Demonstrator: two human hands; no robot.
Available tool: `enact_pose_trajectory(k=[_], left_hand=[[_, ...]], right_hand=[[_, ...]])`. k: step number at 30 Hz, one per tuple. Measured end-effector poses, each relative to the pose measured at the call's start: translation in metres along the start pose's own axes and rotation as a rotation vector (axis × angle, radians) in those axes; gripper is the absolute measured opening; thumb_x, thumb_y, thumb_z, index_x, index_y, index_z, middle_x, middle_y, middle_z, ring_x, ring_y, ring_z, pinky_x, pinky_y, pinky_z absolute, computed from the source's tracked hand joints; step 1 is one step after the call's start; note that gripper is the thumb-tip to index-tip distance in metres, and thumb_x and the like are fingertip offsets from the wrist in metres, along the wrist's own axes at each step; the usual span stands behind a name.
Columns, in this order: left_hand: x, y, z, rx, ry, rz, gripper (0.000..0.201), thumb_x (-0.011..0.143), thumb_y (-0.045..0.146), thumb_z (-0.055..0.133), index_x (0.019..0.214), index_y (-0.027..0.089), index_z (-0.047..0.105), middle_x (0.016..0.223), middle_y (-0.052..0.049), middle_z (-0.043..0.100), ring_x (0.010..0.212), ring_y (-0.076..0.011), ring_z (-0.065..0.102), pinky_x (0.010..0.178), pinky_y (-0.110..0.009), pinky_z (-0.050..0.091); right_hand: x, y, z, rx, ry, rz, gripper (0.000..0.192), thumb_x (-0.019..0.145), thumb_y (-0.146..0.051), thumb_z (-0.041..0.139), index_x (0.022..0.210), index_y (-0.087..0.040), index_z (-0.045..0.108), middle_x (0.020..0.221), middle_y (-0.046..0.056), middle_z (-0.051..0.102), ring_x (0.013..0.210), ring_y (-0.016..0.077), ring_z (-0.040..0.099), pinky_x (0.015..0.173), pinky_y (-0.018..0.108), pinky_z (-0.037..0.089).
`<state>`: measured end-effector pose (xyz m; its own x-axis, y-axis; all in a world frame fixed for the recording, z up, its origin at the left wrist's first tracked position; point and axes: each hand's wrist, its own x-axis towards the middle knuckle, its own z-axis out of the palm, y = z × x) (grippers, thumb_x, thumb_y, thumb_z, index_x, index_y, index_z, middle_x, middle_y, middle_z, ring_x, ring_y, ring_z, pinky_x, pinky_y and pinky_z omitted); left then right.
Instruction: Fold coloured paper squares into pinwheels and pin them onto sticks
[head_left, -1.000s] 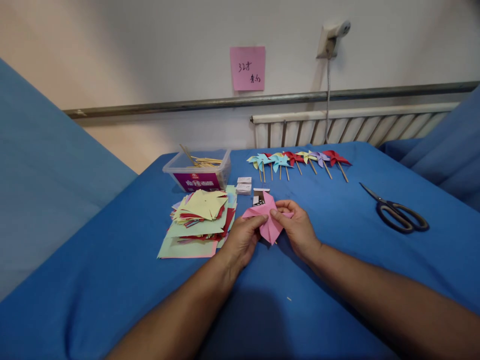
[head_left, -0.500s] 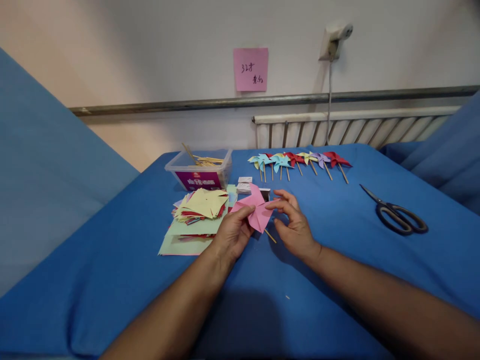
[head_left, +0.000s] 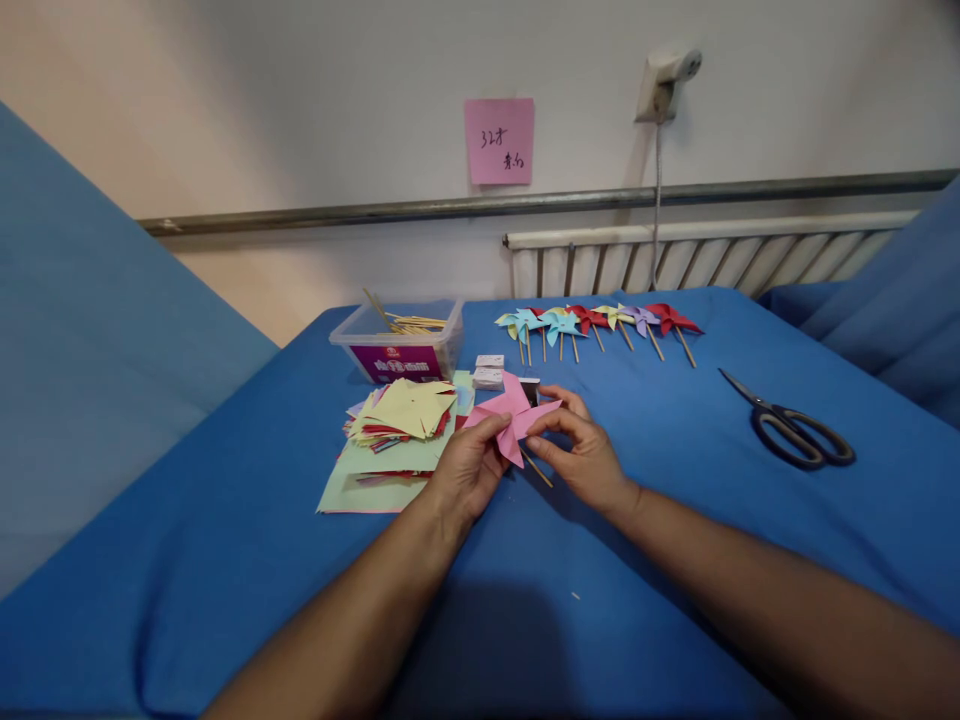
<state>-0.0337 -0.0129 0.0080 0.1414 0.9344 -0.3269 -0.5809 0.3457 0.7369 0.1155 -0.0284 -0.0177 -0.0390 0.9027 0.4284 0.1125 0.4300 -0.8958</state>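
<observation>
A pink paper pinwheel (head_left: 512,412) on a thin wooden stick is held between both hands above the blue cloth. My left hand (head_left: 469,468) grips its left side with thumb and fingers. My right hand (head_left: 581,450) pinches its right side near the middle, with the stick poking out below. Just left of the hands lies a stack of cut coloured paper squares (head_left: 401,425).
A row of finished pinwheels (head_left: 592,322) lies at the back of the blue table (head_left: 675,520). A clear plastic box of wooden sticks (head_left: 397,340) and small white boxes (head_left: 489,370) sit behind the paper. Black scissors (head_left: 791,425) lie at the right.
The pinwheel was lifted and turned, its blades opening out. My right hand let go briefly and now pinches it again near the centre.
</observation>
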Motion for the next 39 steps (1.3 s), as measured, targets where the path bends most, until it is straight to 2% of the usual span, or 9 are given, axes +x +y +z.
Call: enact_pose_trajectory(k=[4, 10, 17, 22, 31, 39], left_hand=[[0.000, -0.002, -0.001, 0.015, -0.003, -0.003, 0.024, 0.069, 0.010, 0.070, 0.094, 0.011, 0.069, 0.081, -0.004, 0.072, 0.067, -0.0131, 0.064, 0.063, -0.023, 0.052], [0.001, -0.005, -0.002, 0.038, 0.000, 0.013, 0.026, 0.066, 0.012, 0.073, 0.092, 0.011, 0.069, 0.079, -0.004, 0.072, 0.067, -0.0134, 0.063, 0.064, -0.025, 0.050], [-0.001, -0.009, 0.002, 0.180, 0.044, 0.092, 0.016, 0.058, 0.015, 0.076, 0.072, 0.010, 0.069, 0.063, -0.002, 0.066, 0.059, -0.0115, 0.058, 0.060, -0.024, 0.045], [-0.002, -0.010, 0.004, 0.199, 0.037, 0.088, 0.025, 0.057, 0.018, 0.078, 0.080, 0.011, 0.071, 0.070, -0.003, 0.069, 0.064, -0.0140, 0.061, 0.064, -0.026, 0.047], [-0.001, -0.011, 0.003, 0.183, 0.034, 0.073, 0.028, 0.055, 0.018, 0.081, 0.081, 0.010, 0.071, 0.073, -0.005, 0.071, 0.066, -0.0149, 0.062, 0.067, -0.027, 0.049], [0.000, -0.013, 0.003, 0.185, 0.044, 0.060, 0.029, 0.055, 0.017, 0.082, 0.080, 0.010, 0.072, 0.073, -0.006, 0.071, 0.067, -0.0156, 0.063, 0.068, -0.027, 0.049]], right_hand=[[0.001, -0.001, 0.000, 0.018, -0.019, 0.001, 0.002, 0.077, -0.026, 0.070, 0.078, -0.024, 0.070, 0.124, 0.006, 0.054, 0.125, 0.0228, 0.047, 0.105, 0.038, 0.036], [0.001, -0.001, 0.001, -0.005, -0.016, 0.003, 0.007, 0.079, -0.027, 0.068, 0.074, -0.023, 0.069, 0.118, 0.007, 0.056, 0.120, 0.0225, 0.050, 0.103, 0.039, 0.037], [0.002, 0.001, 0.003, -0.015, 0.051, 0.008, 0.010, 0.080, -0.028, 0.063, 0.073, -0.021, 0.064, 0.107, 0.008, 0.059, 0.112, 0.0230, 0.055, 0.097, 0.039, 0.042], [0.003, 0.004, 0.003, -0.050, 0.096, 0.003, 0.012, 0.081, -0.025, 0.061, 0.069, -0.022, 0.060, 0.089, 0.007, 0.061, 0.113, 0.0231, 0.054, 0.095, 0.038, 0.044], [0.003, 0.011, 0.004, -0.050, 0.146, 0.068, 0.013, 0.080, -0.027, 0.061, 0.069, -0.019, 0.059, 0.106, 0.011, 0.055, 0.112, 0.0242, 0.055, 0.081, 0.035, 0.050], [0.003, 0.013, 0.004, -0.058, 0.137, 0.068, 0.013, 0.079, -0.026, 0.061, 0.068, -0.020, 0.060, 0.102, 0.010, 0.056, 0.112, 0.0248, 0.055, 0.085, 0.037, 0.050]])
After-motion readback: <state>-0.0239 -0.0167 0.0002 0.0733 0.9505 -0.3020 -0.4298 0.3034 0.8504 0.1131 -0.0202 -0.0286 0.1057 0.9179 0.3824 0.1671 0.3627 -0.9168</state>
